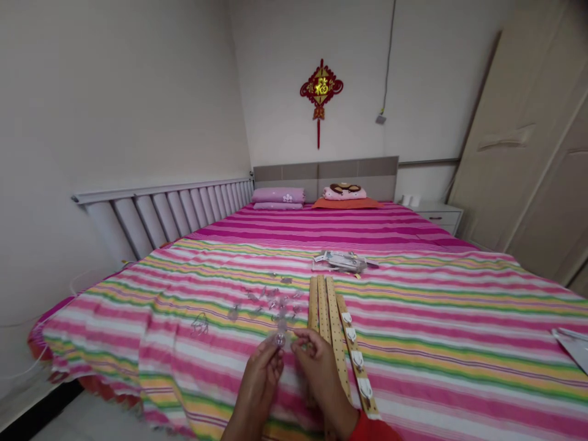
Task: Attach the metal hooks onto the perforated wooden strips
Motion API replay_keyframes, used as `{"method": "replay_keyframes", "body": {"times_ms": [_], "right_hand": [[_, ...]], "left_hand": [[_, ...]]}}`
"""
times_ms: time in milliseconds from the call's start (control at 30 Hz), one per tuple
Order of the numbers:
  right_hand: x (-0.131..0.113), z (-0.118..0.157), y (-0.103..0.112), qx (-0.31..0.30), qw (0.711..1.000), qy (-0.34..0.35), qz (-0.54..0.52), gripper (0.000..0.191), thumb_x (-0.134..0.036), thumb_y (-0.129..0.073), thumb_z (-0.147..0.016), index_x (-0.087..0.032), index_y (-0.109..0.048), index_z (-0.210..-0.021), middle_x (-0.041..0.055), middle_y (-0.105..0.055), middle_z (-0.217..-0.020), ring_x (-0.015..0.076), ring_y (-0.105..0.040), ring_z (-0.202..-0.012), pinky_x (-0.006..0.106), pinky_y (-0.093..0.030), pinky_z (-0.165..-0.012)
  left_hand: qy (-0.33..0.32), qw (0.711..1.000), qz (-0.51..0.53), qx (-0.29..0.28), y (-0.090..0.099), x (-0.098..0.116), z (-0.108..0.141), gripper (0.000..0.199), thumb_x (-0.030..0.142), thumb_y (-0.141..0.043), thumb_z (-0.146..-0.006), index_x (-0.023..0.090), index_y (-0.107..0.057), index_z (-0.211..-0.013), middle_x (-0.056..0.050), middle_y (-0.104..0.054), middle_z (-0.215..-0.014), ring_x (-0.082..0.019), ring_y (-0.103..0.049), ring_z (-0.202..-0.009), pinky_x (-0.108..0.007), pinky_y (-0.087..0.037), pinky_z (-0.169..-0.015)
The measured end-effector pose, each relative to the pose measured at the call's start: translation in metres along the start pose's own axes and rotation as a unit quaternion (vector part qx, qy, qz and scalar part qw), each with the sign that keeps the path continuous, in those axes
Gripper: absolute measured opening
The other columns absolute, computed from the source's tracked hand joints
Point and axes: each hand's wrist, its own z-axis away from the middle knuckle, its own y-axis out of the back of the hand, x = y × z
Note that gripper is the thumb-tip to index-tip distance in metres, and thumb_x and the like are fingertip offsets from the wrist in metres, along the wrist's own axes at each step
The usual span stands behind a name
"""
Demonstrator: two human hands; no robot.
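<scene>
Between the thumb and finger of my left hand (263,366) is a small clear plastic disc (280,339) with a shiny middle; its exact kind is too small to tell. My right hand (319,362) is closed in a pinch just right of the disc, and whatever its fingertips hold cannot be made out. Beneath and beside that hand lie long perforated wooden strips (335,312), partly covered by the wrist. A shorter strip (355,350) to their right carries several white hooks (357,360). Beyond my hands, small clear pieces (272,304) are scattered over the striped sheet (184,355).
A clear bag of parts (342,261) lies beyond the strips. Thin wire-like bits (199,324) rest on the left, and a pale flat packet (572,348) is at the right edge. Pillows (278,197) sit by the headboard; a radiator (169,214) runs along the left wall.
</scene>
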Motion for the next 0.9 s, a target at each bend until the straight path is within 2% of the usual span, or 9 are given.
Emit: {"method": "replay_keyframes", "body": {"times_ms": [100, 167, 233, 300, 367, 467, 567, 767, 900], "right_hand": [[-0.011, 0.012, 0.018, 0.005, 1.0, -0.017, -0.013, 0.029, -0.029, -0.066, -0.064, -0.018, -0.068, -0.09, 0.0031, -0.069, -0.071, 0.015, -0.055, -0.051, 0.025, -0.043, -0.047], [-0.017, 0.017, 0.03, 0.007, 1.0, -0.02, -0.013, 0.028, -0.034, -0.069, -0.063, -0.018, -0.069, -0.086, 0.0043, -0.069, -0.071, 0.017, -0.058, -0.055, 0.026, -0.046, -0.049], [-0.023, 0.02, 0.041, 0.009, 1.0, -0.012, -0.011, 0.027, -0.039, -0.07, -0.064, -0.018, -0.069, -0.08, 0.0048, -0.069, -0.071, 0.0183, -0.059, -0.058, 0.027, -0.047, -0.051], [-0.028, 0.023, 0.052, 0.015, 1.0, -0.003, -0.017, 0.026, -0.042, -0.07, -0.065, -0.018, -0.068, -0.077, 0.0039, -0.068, -0.069, 0.0179, -0.059, -0.058, 0.026, -0.047, -0.052], [-0.032, 0.026, 0.063, 0.026, 0.999, -0.01, -0.029, 0.027, -0.044, -0.069, -0.066, -0.019, -0.067, -0.076, 0.0015, -0.064, -0.064, 0.0157, -0.055, -0.054, 0.025, -0.044, -0.049], [-0.038, 0.031, 0.078, 0.028, 0.998, -0.031, -0.046, 0.029, -0.048, -0.068, -0.068, -0.019, -0.065, -0.072, -0.0029, -0.054, -0.055, 0.0122, -0.046, -0.047, 0.022, -0.038, -0.043], [-0.044, 0.036, 0.088, 0.02, 0.997, -0.021, -0.066, 0.031, -0.05, -0.069, -0.068, -0.02, -0.062, -0.067, -0.0033, -0.052, -0.056, 0.0111, -0.044, -0.048, 0.022, -0.036, -0.044], [-0.05, 0.038, 0.11, 0.07, 0.996, -0.02, -0.059, 0.03, -0.047, -0.075, -0.061, -0.02, -0.062, -0.068, -0.0066, -0.045, -0.049, 0.0092, -0.035, -0.042, 0.022, -0.029, -0.039], [-0.041, 0.034, 0.124, 0.079, 0.996, -0.027, -0.039, 0.027, -0.044, -0.073, -0.061, -0.02, -0.06, -0.061, -0.0055, -0.046, -0.05, 0.01, -0.035, -0.043, 0.022, -0.029, -0.042]], "left_hand": [[0.061, 0.998, -0.009, 0.01, -0.014, -0.005, 0.012, 0.012, 0.005, -0.067, -0.068, 0.015, -0.062, -0.069, 0.001, -0.063, -0.057, -0.007, -0.057, -0.048, -0.014, -0.044, -0.046], [0.12, 0.993, -0.003, 0.011, -0.023, -0.009, 0.019, 0.014, 0.004, -0.066, -0.068, 0.015, -0.059, -0.063, 0.002, -0.058, -0.051, -0.006, -0.054, -0.043, -0.015, -0.043, -0.044], [0.138, 0.99, -0.004, 0.005, -0.03, -0.012, 0.026, 0.015, 0.006, -0.068, -0.065, 0.015, -0.057, -0.059, 0.003, -0.055, -0.048, -0.007, -0.051, -0.041, -0.016, -0.042, -0.043], [0.07, 0.997, -0.036, -0.017, -0.037, -0.015, 0.031, 0.014, 0.012, -0.073, -0.062, 0.015, -0.06, -0.062, 0.002, -0.057, -0.051, -0.007, -0.05, -0.043, -0.018, -0.043, -0.045], [-0.051, 0.992, -0.11, -0.036, -0.044, -0.017, 0.037, 0.02, 0.022, -0.079, -0.057, 0.016, -0.063, -0.068, 0.001, -0.062, -0.058, -0.01, -0.054, -0.051, -0.019, -0.045, -0.052], [-0.216, 0.946, -0.24, -0.041, -0.053, -0.022, 0.046, 0.024, 0.029, -0.079, -0.056, 0.017, -0.065, -0.07, -0.001, -0.064, -0.064, -0.015, -0.058, -0.062, -0.023, -0.046, -0.059], [-0.306, 0.897, -0.314, -0.063, -0.06, -0.031, 0.056, 0.014, 0.027, -0.077, -0.059, 0.02, -0.068, -0.068, -0.003, -0.064, -0.067, -0.019, -0.058, -0.066, -0.026, -0.045, -0.063], [-0.338, 0.849, -0.388, -0.119, -0.071, -0.044, 0.063, 0.005, 0.022, -0.073, -0.063, 0.024, -0.07, -0.067, -0.005, -0.066, -0.072, -0.022, -0.059, -0.072, -0.028, -0.046, -0.07], [-0.285, 0.857, -0.408, -0.137, -0.08, -0.043, 0.06, 0.004, 0.022, -0.071, -0.063, 0.022, -0.067, -0.066, -0.004, -0.066, -0.068, -0.022, -0.06, -0.067, -0.028, -0.047, -0.063]]}}
